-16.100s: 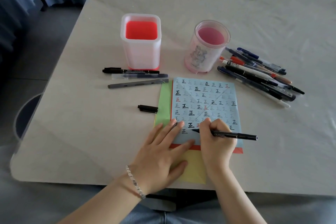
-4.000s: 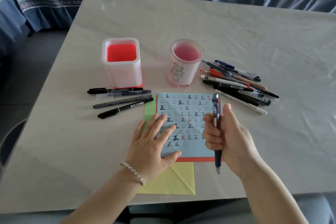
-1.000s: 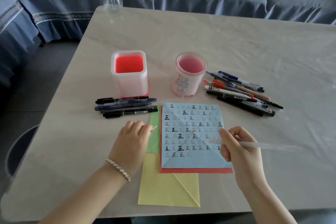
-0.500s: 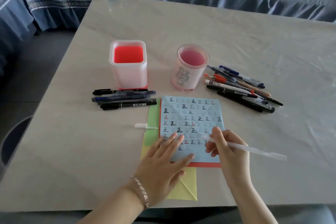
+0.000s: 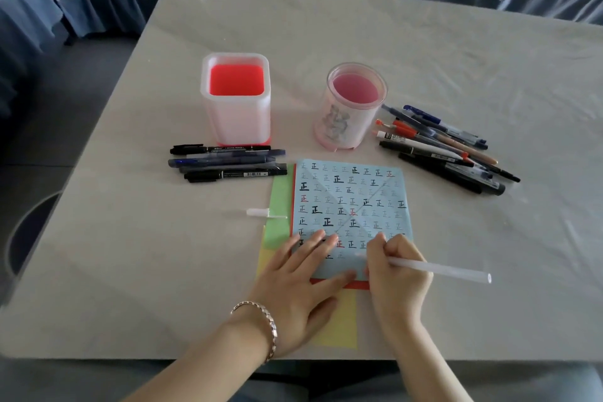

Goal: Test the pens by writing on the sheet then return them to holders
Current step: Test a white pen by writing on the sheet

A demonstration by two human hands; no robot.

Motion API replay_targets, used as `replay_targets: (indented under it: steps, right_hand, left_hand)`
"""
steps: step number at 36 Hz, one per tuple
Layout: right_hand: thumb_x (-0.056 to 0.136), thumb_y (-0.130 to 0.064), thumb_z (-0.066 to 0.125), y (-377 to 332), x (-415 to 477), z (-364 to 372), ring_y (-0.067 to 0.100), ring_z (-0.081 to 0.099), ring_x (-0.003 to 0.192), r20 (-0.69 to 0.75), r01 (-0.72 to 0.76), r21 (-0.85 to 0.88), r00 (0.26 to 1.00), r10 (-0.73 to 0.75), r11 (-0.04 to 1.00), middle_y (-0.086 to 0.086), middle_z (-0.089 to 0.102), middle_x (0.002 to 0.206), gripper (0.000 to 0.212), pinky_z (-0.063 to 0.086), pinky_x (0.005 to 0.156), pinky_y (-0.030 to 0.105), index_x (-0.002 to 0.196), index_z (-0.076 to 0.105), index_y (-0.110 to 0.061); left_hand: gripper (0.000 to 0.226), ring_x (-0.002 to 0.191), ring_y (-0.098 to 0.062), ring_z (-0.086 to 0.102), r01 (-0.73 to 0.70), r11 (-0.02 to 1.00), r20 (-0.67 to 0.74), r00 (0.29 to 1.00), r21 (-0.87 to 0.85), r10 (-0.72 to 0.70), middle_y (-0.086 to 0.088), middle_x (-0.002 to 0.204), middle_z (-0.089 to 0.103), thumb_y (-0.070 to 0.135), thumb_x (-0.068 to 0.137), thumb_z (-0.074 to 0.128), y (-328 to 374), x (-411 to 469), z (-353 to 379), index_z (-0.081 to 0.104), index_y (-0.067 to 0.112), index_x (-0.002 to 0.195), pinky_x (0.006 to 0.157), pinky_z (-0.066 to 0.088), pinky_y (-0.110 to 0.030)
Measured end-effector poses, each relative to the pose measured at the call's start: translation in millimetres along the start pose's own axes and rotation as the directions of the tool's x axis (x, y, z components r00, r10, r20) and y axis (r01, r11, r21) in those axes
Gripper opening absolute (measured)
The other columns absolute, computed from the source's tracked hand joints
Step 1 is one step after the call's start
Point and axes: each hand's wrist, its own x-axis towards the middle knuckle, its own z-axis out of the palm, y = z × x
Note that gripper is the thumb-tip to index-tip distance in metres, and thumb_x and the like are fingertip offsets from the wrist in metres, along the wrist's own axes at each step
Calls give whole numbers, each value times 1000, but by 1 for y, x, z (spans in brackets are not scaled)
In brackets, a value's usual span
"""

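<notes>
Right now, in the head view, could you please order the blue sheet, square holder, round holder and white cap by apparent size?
blue sheet
square holder and round holder, about alike
white cap

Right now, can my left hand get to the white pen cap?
Probably yes: the left hand lies flat on the blue sheet, holding nothing, and the white pen cap sits close with nothing between.

Translucent white pen [image 5: 437, 268] slants onto marked blue sheet [image 5: 352, 199].
</notes>
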Motion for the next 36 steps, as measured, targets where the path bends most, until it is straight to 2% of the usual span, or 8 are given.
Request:
replay_targets:
  steps: [9, 13, 16, 18, 24, 27, 31, 36]
  right_hand:
    - [84, -3, 59, 1, 1, 1, 10, 31, 44, 16, 26, -5, 1000, -26, 1000, 17, 41, 47, 44, 26, 42, 16, 49, 33, -8]
    - [83, -4, 60, 2, 1, 2, 11, 33, 44, 24, 29, -33, 999, -28, 999, 30, 44, 50, 43, 27, 43, 20, 49, 32, -6]
    - [83, -8, 59, 2, 1, 2, 18, 36, 47, 46, 19, -58, 999, -16, 998, 32, 48, 54, 42, 29, 44, 25, 51, 32, -2]
    - [83, -8, 60, 1, 0, 2, 14, 34, 46, 48, 23, -74, 999, -19, 997, 31, 48, 53, 42, 28, 44, 25, 52, 33, -1]
    - [82, -1, 58, 1, 0, 3, 11, 28, 47, -20, 90, -88, 996, -92, 992, 0, 27, 44, 48, 23, 43, 19, 48, 28, -15]
    - [81, 0, 59, 1, 1, 3, 10, 28, 46, -32, 110, -86, 993, -113, 990, 0, 25, 44, 49, 23, 43, 18, 48, 26, -17]
    - [77, -14, 56, 3, 2, 1, 10, 29, 46, -8, 100, -38, 995, -101, 994, 9, 32, 45, 40, 23, 43, 18, 48, 29, -15]
    - [78, 4, 59, 3, 3, 2, 9, 28, 44, -2, 92, -48, 996, -92, 995, -7, 25, 41, 49, 24, 43, 16, 47, 26, -16]
  left_hand:
    - [36, 134, -27, 34, 4, 1000, -1, 1000, -20, -4, -12, 142, 43, 34, 89, 40, 0, 0, 0, 55, 32, 122, 107, 22, -44]
    - [37, 135, -27, 32, 7, 1000, 9, 1000, -14, -7, -12, 143, 41, 35, 90, 40, 1, -1, 0, 54, 33, 124, 107, 22, -44]
    - [38, 134, -27, 33, 10, 1000, 14, 1000, -6, -10, -12, 143, 41, 36, 90, 40, 1, 0, -1, 54, 33, 124, 106, 22, -45]
    - [38, 134, -27, 33, 13, 1000, 13, 1000, -8, -12, -12, 143, 41, 36, 90, 40, 1, 0, 0, 54, 33, 125, 106, 23, -45]
    - [37, 134, -27, 33, 13, 1000, 13, 1000, -8, -13, -12, 143, 41, 36, 90, 39, 0, 0, 0, 55, 33, 124, 107, 22, -45]
    - [37, 133, -28, 34, 13, 1000, 4, 1000, -16, -13, -13, 142, 42, 35, 90, 40, 1, 1, 0, 55, 33, 123, 107, 22, -44]
    - [35, 133, -29, 36, 9, 1000, -6, 1000, -18, -9, -14, 141, 43, 35, 90, 39, 1, 1, 0, 51, 33, 123, 107, 22, -45]
    - [37, 133, -28, 34, 14, 1000, 0, 1000, -20, -14, -13, 141, 42, 35, 90, 39, 1, 1, 0, 54, 32, 123, 107, 22, -44]
